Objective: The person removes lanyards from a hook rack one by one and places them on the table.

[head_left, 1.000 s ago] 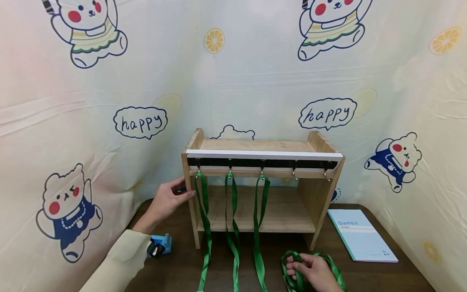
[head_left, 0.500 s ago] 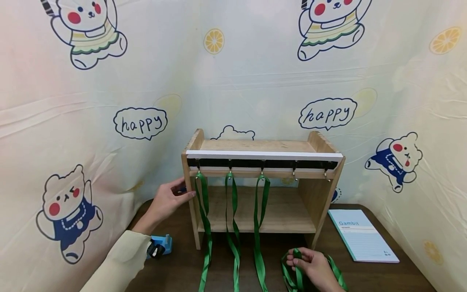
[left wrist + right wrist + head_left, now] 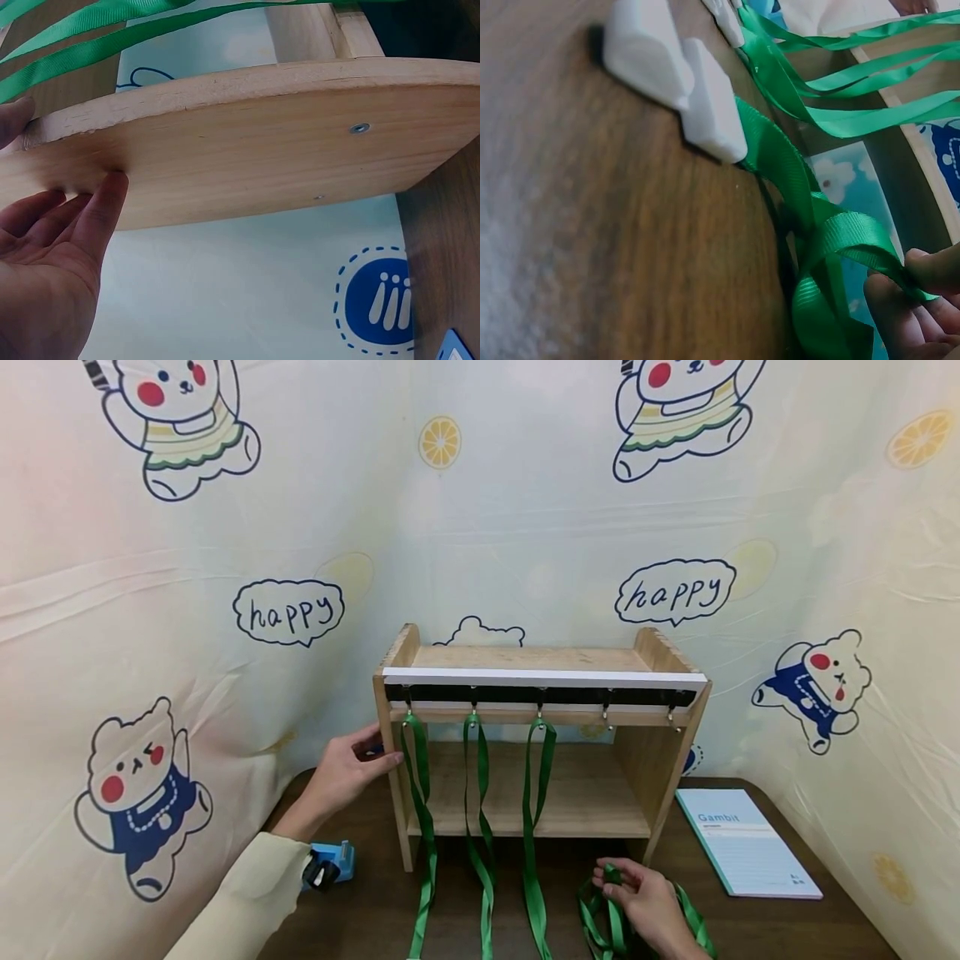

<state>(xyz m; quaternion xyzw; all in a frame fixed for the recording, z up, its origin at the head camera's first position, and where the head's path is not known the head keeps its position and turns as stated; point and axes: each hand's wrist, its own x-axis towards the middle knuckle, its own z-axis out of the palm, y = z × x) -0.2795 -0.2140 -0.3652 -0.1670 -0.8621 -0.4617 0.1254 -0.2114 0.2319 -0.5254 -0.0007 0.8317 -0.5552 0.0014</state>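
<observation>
A small wooden shelf (image 3: 525, 789) stands on the dark table, with a black-and-white strip (image 3: 540, 695) of metal hooks across its front. My left hand (image 3: 348, 768) holds its left side panel (image 3: 225, 150), thumb at the front edge and fingertips on the outer face. Green lanyards (image 3: 531, 852) hang from the three left hooks; the two right hooks (image 3: 606, 717) carry nothing. Low at the right, my right hand (image 3: 648, 902) pinches a loop of another green lanyard (image 3: 847, 232) between thumb and fingers. White plastic pieces (image 3: 712, 109) lie on the table at lanyard ends.
Right of the shelf lies a notepad (image 3: 748, 843) marked "Gambit". A blue tape dispenser (image 3: 341, 860) sits by the left forearm. Printed cloth (image 3: 480, 527) surrounds the table (image 3: 330, 922) at the back and sides.
My right hand has risen slightly and shifted a little away from me, lifting the pinched lanyard loop. The left hand stays on the shelf's side.
</observation>
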